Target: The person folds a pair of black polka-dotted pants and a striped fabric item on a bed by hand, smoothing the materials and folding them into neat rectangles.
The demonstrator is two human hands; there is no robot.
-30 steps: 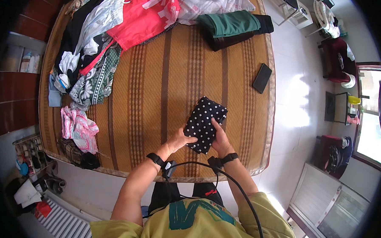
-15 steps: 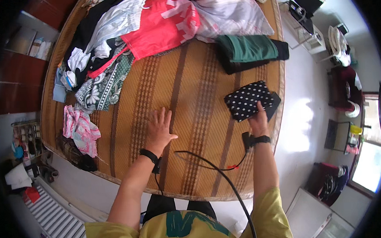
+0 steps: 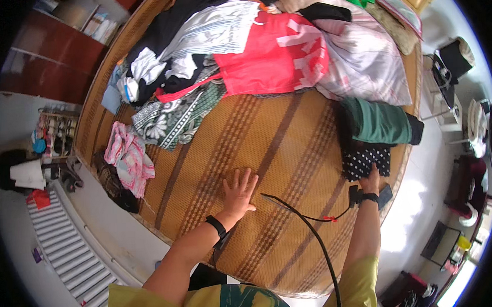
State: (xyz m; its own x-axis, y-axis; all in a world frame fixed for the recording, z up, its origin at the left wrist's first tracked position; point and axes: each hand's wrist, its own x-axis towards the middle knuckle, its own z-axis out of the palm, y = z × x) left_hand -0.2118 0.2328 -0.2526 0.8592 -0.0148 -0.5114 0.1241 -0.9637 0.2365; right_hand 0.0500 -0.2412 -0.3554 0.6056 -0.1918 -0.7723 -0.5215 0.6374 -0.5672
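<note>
Close by the green cloth (image 3: 379, 120), I see R hand (image 3: 371, 181) pinch the dotted cloth (image 3: 358, 162) at its near edge; L hand (image 3: 239, 196) spread, well apart.

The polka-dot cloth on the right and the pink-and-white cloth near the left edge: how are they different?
The polka-dot cloth is black with white dots, while the pink-and-white cloth is much paler. The polka-dot cloth looks neatly folded; the pink-and-white cloth lies crumpled. The polka-dot cloth has the right hand on it; no hand touches the pink-and-white cloth. Both are patterned fabric.
</note>
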